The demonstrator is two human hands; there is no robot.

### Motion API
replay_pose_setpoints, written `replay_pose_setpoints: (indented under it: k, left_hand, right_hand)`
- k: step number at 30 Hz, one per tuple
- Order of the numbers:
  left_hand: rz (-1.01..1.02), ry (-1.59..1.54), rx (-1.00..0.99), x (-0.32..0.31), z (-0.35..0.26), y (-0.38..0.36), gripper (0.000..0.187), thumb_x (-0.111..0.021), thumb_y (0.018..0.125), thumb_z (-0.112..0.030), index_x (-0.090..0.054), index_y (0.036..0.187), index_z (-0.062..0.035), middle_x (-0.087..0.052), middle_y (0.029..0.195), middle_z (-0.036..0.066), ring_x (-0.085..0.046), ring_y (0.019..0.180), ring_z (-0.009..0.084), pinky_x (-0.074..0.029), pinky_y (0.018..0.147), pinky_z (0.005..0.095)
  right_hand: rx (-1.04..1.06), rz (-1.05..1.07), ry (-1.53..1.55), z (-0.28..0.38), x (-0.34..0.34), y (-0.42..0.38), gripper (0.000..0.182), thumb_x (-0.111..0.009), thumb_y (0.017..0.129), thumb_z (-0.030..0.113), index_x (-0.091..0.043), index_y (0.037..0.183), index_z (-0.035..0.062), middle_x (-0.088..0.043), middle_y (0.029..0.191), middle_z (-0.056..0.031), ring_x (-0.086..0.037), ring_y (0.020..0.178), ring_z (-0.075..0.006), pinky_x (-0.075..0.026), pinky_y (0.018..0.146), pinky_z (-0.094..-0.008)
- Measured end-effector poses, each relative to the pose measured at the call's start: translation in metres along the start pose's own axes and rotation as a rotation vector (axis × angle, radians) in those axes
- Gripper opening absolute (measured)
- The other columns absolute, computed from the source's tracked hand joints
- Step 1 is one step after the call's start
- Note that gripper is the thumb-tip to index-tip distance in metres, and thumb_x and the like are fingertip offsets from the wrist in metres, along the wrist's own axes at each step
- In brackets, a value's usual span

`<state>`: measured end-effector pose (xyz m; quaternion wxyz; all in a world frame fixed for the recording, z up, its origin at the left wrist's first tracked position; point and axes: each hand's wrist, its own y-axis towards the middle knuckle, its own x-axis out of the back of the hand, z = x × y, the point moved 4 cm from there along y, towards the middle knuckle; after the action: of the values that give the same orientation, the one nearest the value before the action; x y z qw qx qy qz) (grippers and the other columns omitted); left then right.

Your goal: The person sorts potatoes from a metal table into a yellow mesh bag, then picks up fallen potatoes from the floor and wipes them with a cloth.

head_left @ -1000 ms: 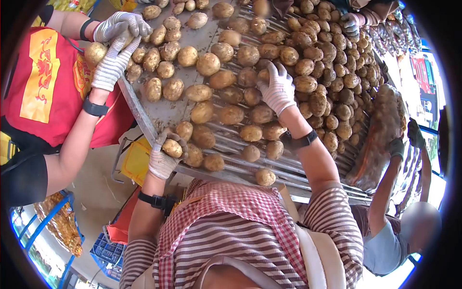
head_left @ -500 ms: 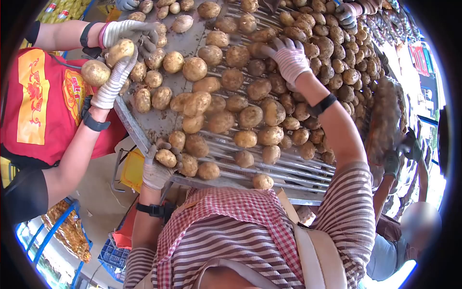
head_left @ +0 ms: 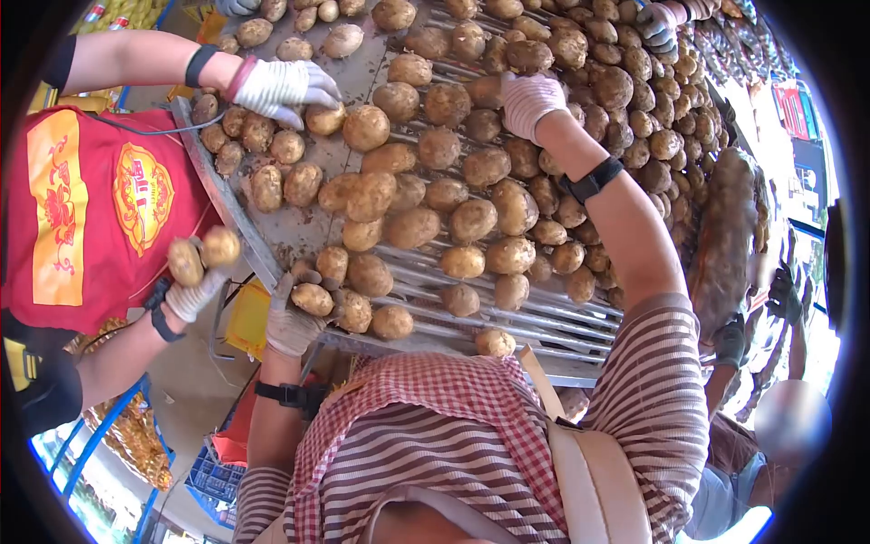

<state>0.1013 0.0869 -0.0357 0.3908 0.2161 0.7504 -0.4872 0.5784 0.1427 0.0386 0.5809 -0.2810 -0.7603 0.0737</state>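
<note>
My left hand (head_left: 292, 325), in a light glove with dark fingertips, is closed around a potato (head_left: 313, 299) at the near edge of the metal table. More potatoes lie right beside its fingers. My right hand (head_left: 533, 104), also gloved, reaches into the potatoes on the bars. Its fingers are bent downward, with a blurred brown potato (head_left: 485, 92) against their left side; the fingertips are partly hidden. Just beyond it sits a darker potato (head_left: 528, 56). Potatoes of mixed sizes cover the metal bars (head_left: 535, 340) between my two hands.
At left, a co-worker's gloved hand (head_left: 283, 89) touches a potato; that person's other hand (head_left: 195, 295) holds two potatoes off the table. Another gloved hand (head_left: 659, 25) is at the upper right. A large potato pile (head_left: 648, 136) fills the right side. A blue crate (head_left: 216, 485) stands below left.
My right hand has shifted slightly and its spread fingers have bent in. My left hand stays put. The co-worker's lower hand has carried two potatoes away from the table; their upper hand has moved right.
</note>
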Motion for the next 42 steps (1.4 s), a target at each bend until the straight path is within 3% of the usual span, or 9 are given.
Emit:
replay_pose_setpoints:
  k: [9, 12, 16, 19, 22, 30, 34, 36, 42]
  left_hand:
    - [0.135, -0.036, 0.051, -0.028, 0.016, 0.021, 0.044, -0.058, 0.101, -0.047, -0.072, 0.099, -0.0051, -0.07, 0.111, 0.016, -0.068, 0.093, 0.0307, -0.061, 0.076, 0.0444]
    - [0.081, 0.076, 0.116, -0.053, 0.03, 0.035, 0.047, -0.057, 0.101, -0.049, -0.07, 0.11, -0.0048, -0.07, 0.112, 0.015, -0.068, 0.089, 0.029, -0.061, 0.073, 0.0422]
    - [-0.025, 0.085, 0.238, -0.079, 0.041, 0.049, 0.068, -0.065, 0.093, -0.057, -0.055, 0.134, -0.0033, -0.068, 0.106, 0.015, -0.069, 0.081, 0.027, -0.06, 0.069, 0.0401]
    - [0.159, 0.142, 0.208, -0.114, 0.038, 0.041, 0.065, -0.063, 0.095, -0.054, -0.051, 0.142, -0.0101, -0.066, 0.109, 0.02, -0.06, 0.068, 0.0204, -0.054, 0.059, 0.0333]
    - [0.202, 0.026, 0.254, -0.101, 0.042, 0.035, 0.061, -0.059, 0.1, -0.049, -0.049, 0.146, -0.0109, -0.063, 0.119, 0.024, -0.055, 0.062, 0.0166, -0.049, 0.053, 0.0285]
    - [0.125, -0.128, 0.22, -0.086, 0.046, 0.031, 0.057, -0.06, 0.1, -0.05, -0.053, 0.135, -0.005, -0.062, 0.105, 0.014, -0.057, 0.072, 0.0183, -0.051, 0.06, 0.0318]
    - [0.195, -0.144, 0.185, -0.074, 0.04, 0.024, 0.059, -0.057, 0.101, -0.052, -0.053, 0.133, -0.0037, -0.064, 0.106, 0.014, -0.06, 0.076, 0.0207, -0.052, 0.062, 0.0325]
    - [0.178, -0.238, 0.19, -0.065, 0.039, 0.021, 0.065, -0.051, 0.103, -0.055, -0.055, 0.138, -0.0005, -0.066, 0.124, 0.018, -0.064, 0.094, 0.0279, -0.056, 0.071, 0.038]
    - [0.268, -0.226, 0.186, -0.089, 0.048, 0.031, 0.07, -0.054, 0.097, -0.063, -0.056, 0.137, -0.0062, -0.043, 0.153, 0.019, -0.05, 0.135, 0.0411, -0.052, 0.101, 0.0653]
  right_hand:
    - [-0.071, 0.103, 0.565, 0.036, -0.014, -0.049, 0.118, -0.073, 0.081, 0.035, 0.005, 0.156, -0.0112, -0.069, 0.111, -0.0313, -0.07, 0.101, -0.0422, -0.055, 0.091, -0.0437]
    - [0.245, -0.156, 0.787, 0.063, -0.003, -0.062, 0.089, -0.079, 0.073, 0.021, -0.037, 0.15, 0.0041, -0.07, 0.106, -0.0259, -0.07, 0.1, -0.0396, -0.057, 0.087, -0.0468]
    - [0.756, 0.092, 1.044, 0.135, 0.019, -0.113, 0.072, -0.082, 0.074, 0.034, -0.059, 0.139, 0.0133, -0.072, 0.11, -0.0216, -0.07, 0.106, -0.0349, -0.055, 0.092, -0.0425]
    - [0.522, -0.091, 0.745, 0.085, 0.051, -0.092, 0.055, -0.077, 0.085, 0.04, -0.066, 0.132, 0.0134, -0.072, 0.115, -0.0169, -0.069, 0.108, -0.0328, -0.054, 0.095, -0.0428]
    - [0.011, -0.247, 0.136, 0.002, 0.027, -0.016, 0.031, -0.066, 0.093, 0.027, -0.069, 0.12, 0.0142, -0.072, 0.118, -0.0092, -0.065, 0.116, -0.0286, -0.051, 0.093, -0.0474]
    - [-0.133, 0.021, -0.063, -0.011, -0.016, 0.042, 0.028, -0.064, 0.095, 0.021, -0.076, 0.117, 0.0114, -0.071, 0.126, -0.0115, -0.062, 0.122, -0.0322, -0.049, 0.093, -0.0488]
    - [0.081, 0.134, 0.203, 0.01, 0.017, -0.001, 0.029, -0.062, 0.093, 0.028, -0.076, 0.11, 0.0097, -0.076, 0.105, -0.0147, -0.073, 0.098, -0.0296, -0.056, 0.084, -0.0436]
    - [0.225, -0.048, 0.582, 0.039, 0.007, -0.037, 0.035, -0.062, 0.091, 0.035, -0.071, 0.111, 0.008, -0.075, 0.094, -0.0166, -0.074, 0.089, -0.031, -0.057, 0.079, -0.0425]
    - [0.801, 0.05, 1.21, 0.136, -0.002, -0.132, 0.041, -0.066, 0.092, 0.034, -0.065, 0.124, 0.0084, -0.074, 0.098, -0.0192, -0.072, 0.094, -0.0365, -0.056, 0.084, -0.0461]
